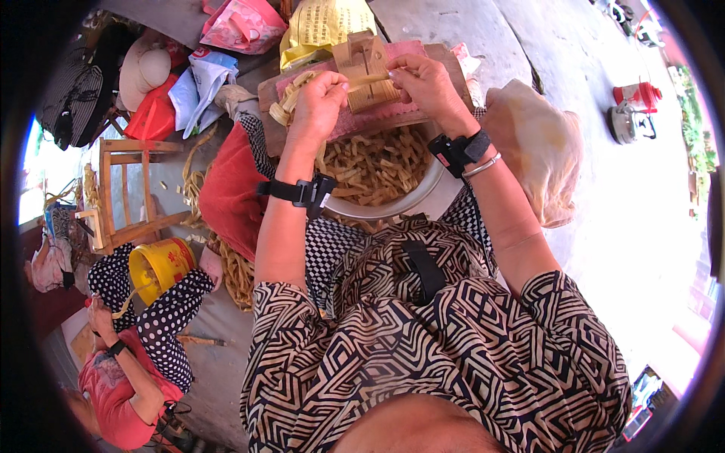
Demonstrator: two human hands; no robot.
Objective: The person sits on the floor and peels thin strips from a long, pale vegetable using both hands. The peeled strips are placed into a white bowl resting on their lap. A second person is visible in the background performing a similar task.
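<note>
A pale, flat strip of dried plant material (367,84) spans the gap between my two hands. My left hand (317,105) pinches one end, and a loose bundle of similar strips (290,105) lies beside it. At the other end, my right hand (426,88) grips the strip between thumb and fingers. Directly under the strip is a slotted wooden block (357,55), set on a pink cloth (352,125) over a wooden board (271,136). Below the board, a metal basin (391,213) holds many short brownish pieces (374,164).
On the left a person (127,379) sits handling a strip over a yellow bucket (161,266). Strips (235,277) lie on the floor near a wooden chair (127,192). Bags, including a yellow sack (325,28), stand beyond the board. A kettle (626,124) is far right.
</note>
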